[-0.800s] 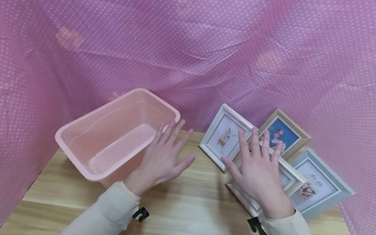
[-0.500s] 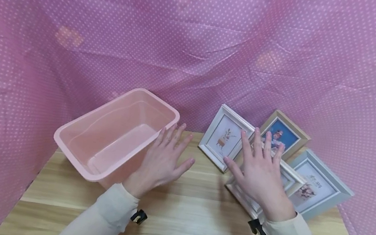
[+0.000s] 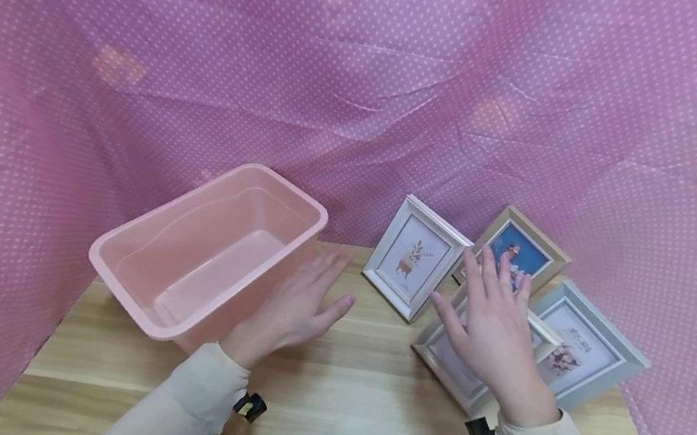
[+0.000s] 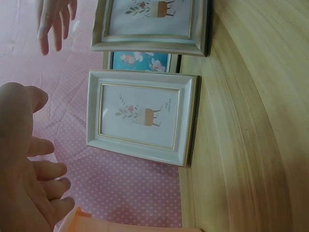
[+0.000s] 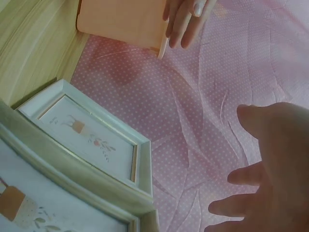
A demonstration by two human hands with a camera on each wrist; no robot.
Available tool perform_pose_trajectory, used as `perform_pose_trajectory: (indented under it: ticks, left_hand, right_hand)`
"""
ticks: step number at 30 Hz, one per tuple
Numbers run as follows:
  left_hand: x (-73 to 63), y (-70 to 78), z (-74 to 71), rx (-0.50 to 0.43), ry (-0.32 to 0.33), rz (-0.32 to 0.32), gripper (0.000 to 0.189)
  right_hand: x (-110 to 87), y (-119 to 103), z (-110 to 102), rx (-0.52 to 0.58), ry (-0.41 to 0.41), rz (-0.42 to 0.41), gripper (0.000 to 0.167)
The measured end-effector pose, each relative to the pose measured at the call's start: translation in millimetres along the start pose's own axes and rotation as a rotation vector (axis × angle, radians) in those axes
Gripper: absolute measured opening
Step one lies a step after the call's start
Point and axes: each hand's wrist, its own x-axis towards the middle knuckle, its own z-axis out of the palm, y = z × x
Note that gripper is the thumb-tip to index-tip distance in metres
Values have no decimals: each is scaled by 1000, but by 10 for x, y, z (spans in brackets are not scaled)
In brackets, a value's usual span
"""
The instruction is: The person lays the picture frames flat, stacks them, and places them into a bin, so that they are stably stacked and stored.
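the left hand [image 3: 293,309], fingers extended and grasping nothing, is just right of the bin [image 3: 198,238] on the surface [image 3: 348,420]. the right hand [image 3: 496,333], also free with fingers spread, partly covers the near frame [image 3: 452,364] in the head view. the white frame [image 3: 413,256] stands to its left, the brown frame [image 3: 525,247] on its far side, the grey frame [image 3: 590,353] to its right.
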Motion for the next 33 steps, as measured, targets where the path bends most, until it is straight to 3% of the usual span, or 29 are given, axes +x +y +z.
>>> perform_pose_trajectory:
  ticks: [5, 9, 14, 17, 22, 26, 33]
  left_hand:
    - [23, -8, 26, -33, 46, 21, 69]
    - [36, -5, 52, -40, 125, 63, 60]
    - [62, -3, 111, -50, 230, 117, 45]
    - [95, 11, 149, -63, 255, 126, 39]
    - [133, 52, 216, -92, 237, 110, 34]
    - [161, 65, 278, -193, 187, 97, 30]
    - [219, 64, 366, -322, 86, 53, 28]
  right_hand:
    - [-27, 75, -52, 57, 46, 17, 84]
    - [-58, 125, -73, 99, 106, 35, 79]
    - [-101, 168, -53, 128, 206, 30, 70]
    - [-113, 210, -27, 144, 293, 18, 62]
    - [-133, 297, 22, 180, 467, -31, 46]
    - [-151, 359, 40, 185, 579, -59, 34]
    - [-189, 461, 24, 187, 663, -54, 27]
